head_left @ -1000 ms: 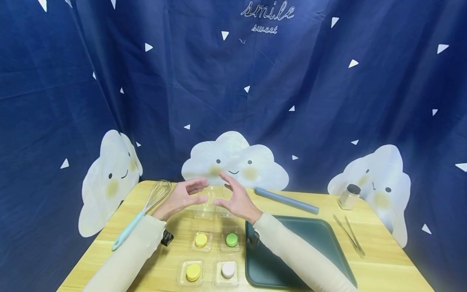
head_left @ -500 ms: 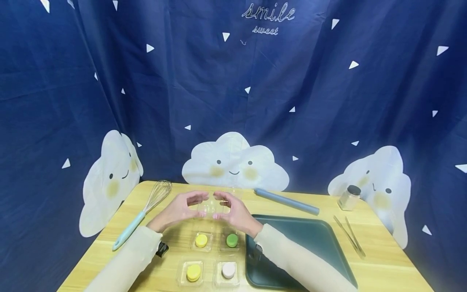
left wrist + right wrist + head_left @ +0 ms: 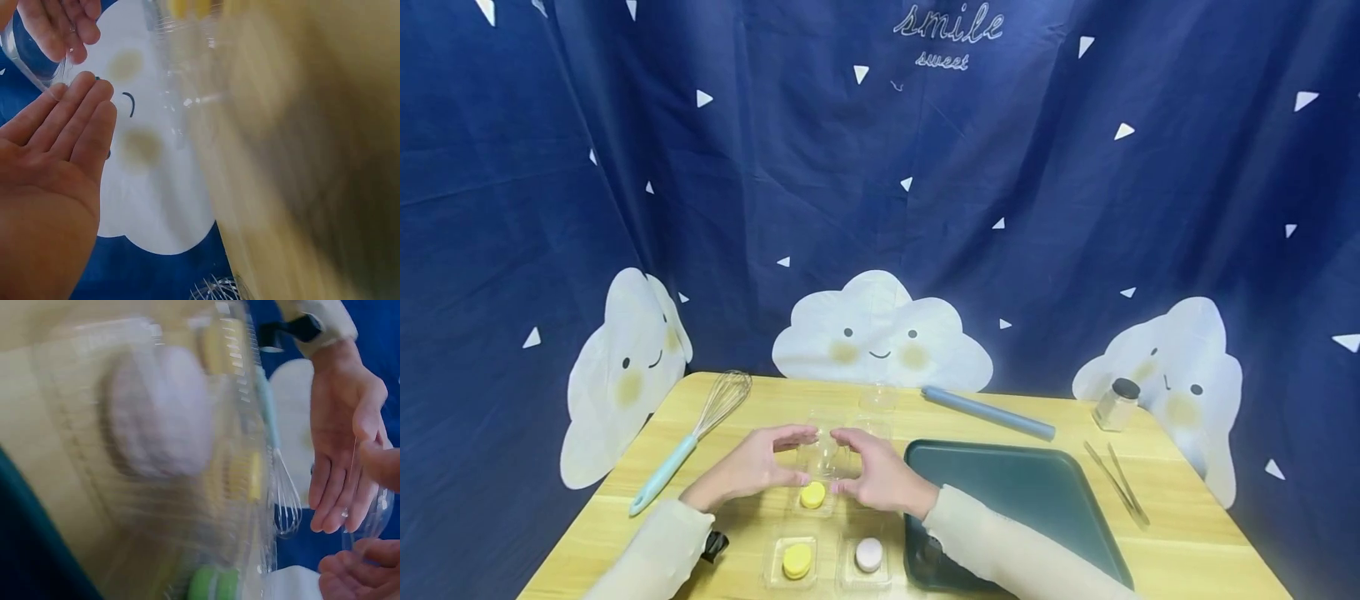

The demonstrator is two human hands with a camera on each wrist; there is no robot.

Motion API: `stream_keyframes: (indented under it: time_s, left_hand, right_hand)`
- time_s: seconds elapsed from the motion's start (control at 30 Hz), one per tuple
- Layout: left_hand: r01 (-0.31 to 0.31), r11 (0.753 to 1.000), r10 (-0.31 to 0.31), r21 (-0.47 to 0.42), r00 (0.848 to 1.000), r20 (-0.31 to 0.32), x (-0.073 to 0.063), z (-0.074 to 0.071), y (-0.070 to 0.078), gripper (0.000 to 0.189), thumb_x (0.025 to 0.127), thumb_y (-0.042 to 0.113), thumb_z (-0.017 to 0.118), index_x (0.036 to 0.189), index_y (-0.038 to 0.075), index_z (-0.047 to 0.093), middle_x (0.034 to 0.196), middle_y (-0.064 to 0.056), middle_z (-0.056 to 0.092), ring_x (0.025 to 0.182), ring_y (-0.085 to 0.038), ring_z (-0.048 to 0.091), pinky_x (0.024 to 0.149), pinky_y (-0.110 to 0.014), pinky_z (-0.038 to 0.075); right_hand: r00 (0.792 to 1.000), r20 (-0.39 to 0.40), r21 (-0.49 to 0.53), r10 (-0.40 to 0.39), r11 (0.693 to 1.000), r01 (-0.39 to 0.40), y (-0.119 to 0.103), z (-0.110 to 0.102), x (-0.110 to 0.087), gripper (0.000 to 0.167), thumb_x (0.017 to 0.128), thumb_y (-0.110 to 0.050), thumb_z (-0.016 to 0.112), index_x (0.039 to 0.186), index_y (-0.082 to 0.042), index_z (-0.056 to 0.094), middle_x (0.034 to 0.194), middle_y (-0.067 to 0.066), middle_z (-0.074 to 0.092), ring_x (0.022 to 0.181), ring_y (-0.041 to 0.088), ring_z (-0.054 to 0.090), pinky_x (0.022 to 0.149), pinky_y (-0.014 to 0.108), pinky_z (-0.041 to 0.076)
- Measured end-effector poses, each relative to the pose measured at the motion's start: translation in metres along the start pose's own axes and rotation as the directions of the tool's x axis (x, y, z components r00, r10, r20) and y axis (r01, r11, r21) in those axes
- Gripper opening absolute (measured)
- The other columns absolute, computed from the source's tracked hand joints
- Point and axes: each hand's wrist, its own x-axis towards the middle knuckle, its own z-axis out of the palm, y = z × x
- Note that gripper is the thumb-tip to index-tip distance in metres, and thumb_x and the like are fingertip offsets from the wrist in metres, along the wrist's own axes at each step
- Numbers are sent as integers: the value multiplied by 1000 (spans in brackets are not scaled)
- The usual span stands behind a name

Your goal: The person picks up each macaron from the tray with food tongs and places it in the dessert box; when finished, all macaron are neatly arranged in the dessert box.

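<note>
A clear plastic lid (image 3: 823, 457) is held between my two hands, above and just behind the back-left yellow macaron (image 3: 812, 495) in its clear tray. My left hand (image 3: 758, 461) grips its left side with fingers and thumb; my right hand (image 3: 877, 471) grips the right side. In the right wrist view, the lid (image 3: 377, 515) curves between the fingertips of both hands. Nearer me, a yellow macaron (image 3: 797, 560) and a pale lilac macaron (image 3: 868, 554) sit in open clear trays. My right hand hides the green macaron in the head view; the right wrist view shows it (image 3: 214, 584).
A dark green baking tray (image 3: 1045, 483) lies to the right, with tweezers (image 3: 1117, 483) and a black-capped jar (image 3: 1117, 405) beyond. Behind are a grey-blue rolling pin (image 3: 988, 412) and another clear plastic piece (image 3: 877, 396). A whisk (image 3: 688, 446) lies left.
Both hands have come closer together and moved toward me, bringing the clear lid from the table's back to near the back-left yellow macaron. The right hand now covers the green macaron.
</note>
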Motion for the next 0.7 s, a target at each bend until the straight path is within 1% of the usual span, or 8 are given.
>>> stream_keyframes:
  time_s: [0.1, 0.2, 0.3, 0.5, 0.6, 0.7]
  left_hand:
    - [-5, 1000, 4, 28, 999, 31, -7, 0, -4, 76, 82, 32, 84, 145, 5, 52, 141, -13, 63, 134, -42, 55, 113, -64, 41]
    - [-11, 999, 8, 49, 999, 54, -12, 0, -8, 77, 81, 33, 84, 145, 4, 52, 142, -14, 62, 134, -45, 54, 113, -66, 40]
    - [-4, 997, 0, 71, 998, 65, -13, 2, -11, 79, 80, 34, 85, 145, 4, 53, 143, -14, 62, 134, -46, 54, 112, -66, 40]
    - [40, 990, -49, 138, 997, 62, -14, 4, -14, 81, 76, 36, 87, 145, 8, 55, 145, -13, 60, 135, -42, 55, 112, -63, 42]
    - [62, 987, -72, 147, 995, 65, -14, 6, -15, 81, 75, 35, 87, 145, 10, 55, 146, -14, 59, 135, -42, 55, 113, -63, 42]
    - [74, 987, -85, 143, 994, 71, -14, 7, -15, 82, 74, 34, 87, 145, 8, 54, 146, -16, 58, 134, -43, 55, 112, -64, 42]
  right_hand:
    - [999, 32, -108, -24, 994, 27, -2, 5, -1, 74, 87, -34, 79, 150, -10, 47, 152, 8, 54, 136, 27, 56, 113, 42, 49]
    - [998, 56, -171, -29, 985, 38, -4, 8, -2, 74, 86, -35, 80, 149, -10, 50, 151, 8, 55, 138, 27, 55, 114, 41, 49]
    - [996, 82, -228, -17, 973, 35, -6, 10, -1, 74, 85, -37, 81, 148, -10, 51, 150, 7, 56, 139, 26, 54, 115, 41, 48]
    - [991, 129, -307, 23, 951, 18, -10, 15, 2, 76, 85, -38, 80, 149, -11, 49, 152, 7, 54, 141, 25, 52, 118, 40, 45]
    - [989, 138, -335, 43, 942, 5, -11, 18, 4, 78, 84, -38, 81, 149, -11, 49, 153, 7, 53, 141, 26, 52, 118, 39, 44]
    - [988, 145, -362, 50, 932, 6, -11, 20, 4, 79, 84, -38, 82, 149, -9, 49, 152, 9, 54, 140, 26, 53, 117, 38, 45]
